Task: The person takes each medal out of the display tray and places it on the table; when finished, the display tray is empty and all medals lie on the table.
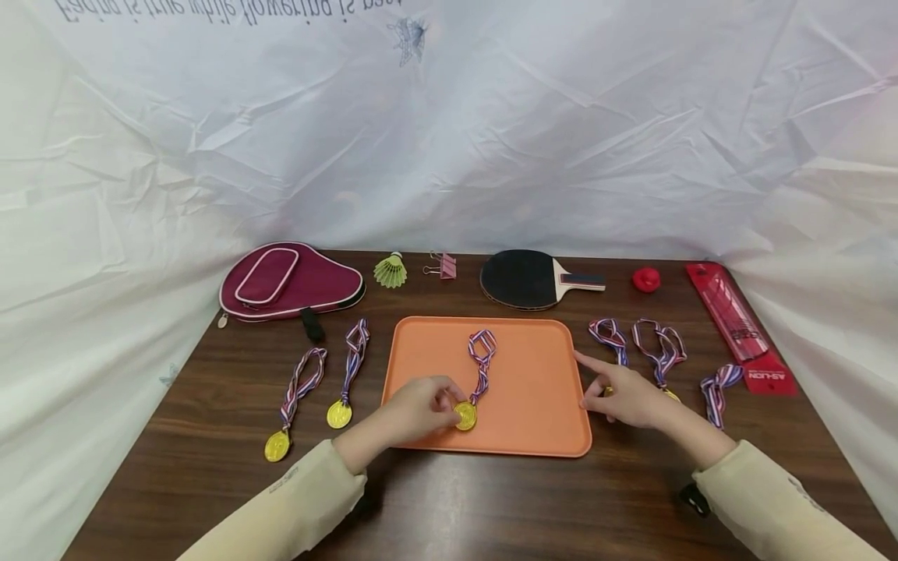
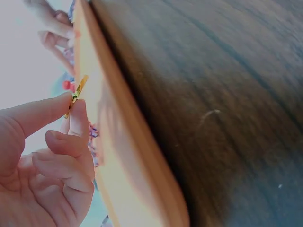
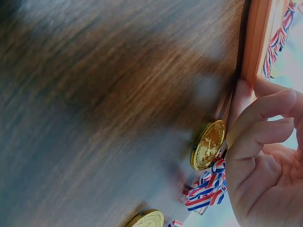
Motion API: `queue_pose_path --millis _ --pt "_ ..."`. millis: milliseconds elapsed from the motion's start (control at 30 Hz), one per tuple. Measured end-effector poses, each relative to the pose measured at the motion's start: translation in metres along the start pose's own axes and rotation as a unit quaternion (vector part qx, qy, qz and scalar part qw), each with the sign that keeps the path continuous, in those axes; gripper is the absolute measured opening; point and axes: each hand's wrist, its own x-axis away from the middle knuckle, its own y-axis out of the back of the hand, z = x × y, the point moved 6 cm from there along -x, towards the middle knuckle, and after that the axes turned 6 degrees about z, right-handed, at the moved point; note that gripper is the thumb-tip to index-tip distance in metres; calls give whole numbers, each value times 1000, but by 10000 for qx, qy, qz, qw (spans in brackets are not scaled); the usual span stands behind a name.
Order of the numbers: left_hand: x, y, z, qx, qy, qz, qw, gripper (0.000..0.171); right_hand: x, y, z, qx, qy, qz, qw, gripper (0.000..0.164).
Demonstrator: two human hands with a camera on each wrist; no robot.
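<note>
In the head view, an orange tray (image 1: 529,389) lies on the dark wooden table. My left hand (image 1: 419,407) pinches a gold medal (image 1: 466,418) between thumb and finger over the tray's front part. The medal's striped ribbon (image 1: 481,371) stretches away from me across the tray. The left wrist view shows the pinched medal (image 2: 79,92) edge-on. My right hand (image 1: 631,396) touches the tray's right rim with index finger and thumb spread apart. Close to that hand, a second gold medal (image 3: 208,145) rests on the table, partly hidden in the head view.
Two ribboned medals (image 1: 340,414) lie left of the tray, several more ribbons (image 1: 659,351) right of it. Along the back sit a maroon paddle case (image 1: 330,280), shuttlecock (image 1: 390,271), pink binder clip (image 1: 447,266), table tennis paddle (image 1: 519,279), red object (image 1: 646,280) and red package (image 1: 737,319).
</note>
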Motion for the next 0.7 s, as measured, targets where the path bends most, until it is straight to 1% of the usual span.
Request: queue_pose_path --millis 167,233,333,433,700 --pt "5 11 -1 223 -61 -144 9996 16 -1 0 -1 -12 -97 2 10000 76" --pt "8 18 -3 219 -95 -248 9994 17 -1 1 -1 -12 -133 -14 9999 76" --pt "14 30 -5 196 -56 -399 9990 17 -2 1 -1 -17 -178 -21 9998 77" --pt "20 43 -7 157 -60 -647 9978 18 -2 1 -2 -17 -211 -3 9998 77" --pt "40 83 -10 293 -386 -1450 9882 22 -1 0 -1 -31 -71 14 10000 76"
